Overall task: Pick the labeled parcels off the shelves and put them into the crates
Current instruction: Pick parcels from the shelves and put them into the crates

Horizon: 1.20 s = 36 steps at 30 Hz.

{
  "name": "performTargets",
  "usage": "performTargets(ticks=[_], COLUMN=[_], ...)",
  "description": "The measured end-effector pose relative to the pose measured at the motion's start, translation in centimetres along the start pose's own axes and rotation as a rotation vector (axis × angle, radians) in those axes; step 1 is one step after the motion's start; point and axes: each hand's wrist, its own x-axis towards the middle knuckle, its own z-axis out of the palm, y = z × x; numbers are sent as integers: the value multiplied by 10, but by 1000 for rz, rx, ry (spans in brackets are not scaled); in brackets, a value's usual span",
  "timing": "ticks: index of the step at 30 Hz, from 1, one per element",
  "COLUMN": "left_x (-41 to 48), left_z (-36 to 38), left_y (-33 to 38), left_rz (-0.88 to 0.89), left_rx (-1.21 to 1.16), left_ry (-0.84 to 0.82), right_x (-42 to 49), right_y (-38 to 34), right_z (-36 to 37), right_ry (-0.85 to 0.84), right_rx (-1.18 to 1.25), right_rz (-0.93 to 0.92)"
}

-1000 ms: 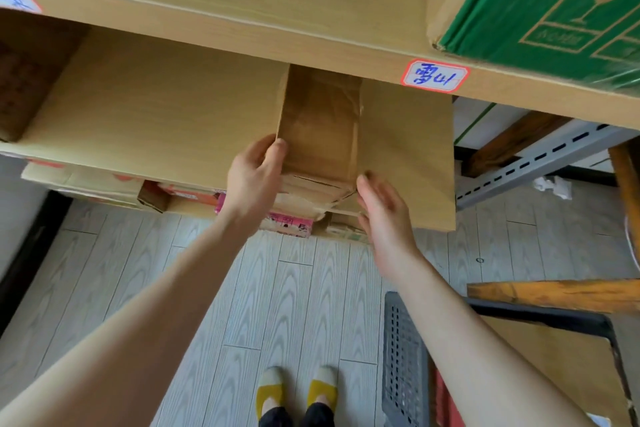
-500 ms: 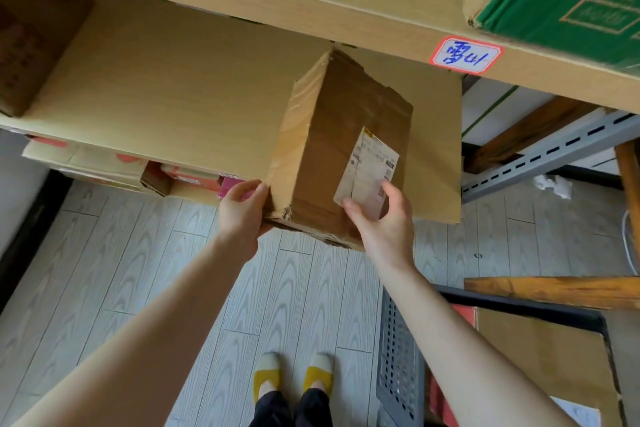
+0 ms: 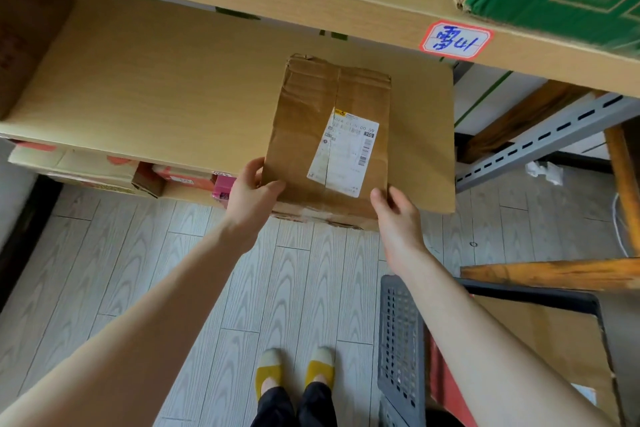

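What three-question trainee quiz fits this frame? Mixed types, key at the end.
1. True or false: the white label on the parcel faces the camera.
2. Where is the grey crate? A) overhead B) low at the person's right C) under the parcel
3. Which hands hold the parcel's near corners?

Key: 1 true; 2 B; 3 both, the left hand and the right hand.
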Motion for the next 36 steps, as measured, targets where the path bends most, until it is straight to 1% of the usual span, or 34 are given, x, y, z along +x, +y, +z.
performTargets(ticks=[2, 4, 5, 7, 11, 16, 18, 24, 29, 31, 33, 34, 36], left_x=[4, 6, 6, 7, 4, 3, 5, 6, 5, 2, -3, -5, -8], left_z=[13, 31, 41, 63, 105, 138, 144, 146, 147, 145, 143, 140, 131], left_y=[4, 8, 10, 14, 23, 16, 11, 4, 0, 0, -4, -8, -25], left_rz=[28, 77, 102, 125, 81, 88, 94, 150, 149, 159, 183, 205, 260], left_rx=[14, 54, 99, 204, 358, 419, 421, 428, 420, 433, 379, 343, 309], left_ry=[4, -45, -82, -152, -266, -318, -329, -309, -291, -281, -263, -230, -112], right_x=[9, 20, 26, 38, 55, 69, 73, 74, 71, 72, 75, 76, 77], right_y=[-4, -7, -9, -10, -10, -4, 1, 5, 12, 17, 27, 36, 59], right_z=[-10, -24, -32, -49, -84, -110, -115, -119, -120, -121, -121, -119, -113], right_ry=[26, 62, 78, 132, 197, 240, 244, 268, 269, 299, 363, 399, 458], right_rx=[65, 109, 121, 113, 67, 207, 213, 133, 115, 166, 266, 315, 373], right_rz=[-20, -29, -16, 69, 156, 215, 208, 165, 141, 145, 156, 165, 184])
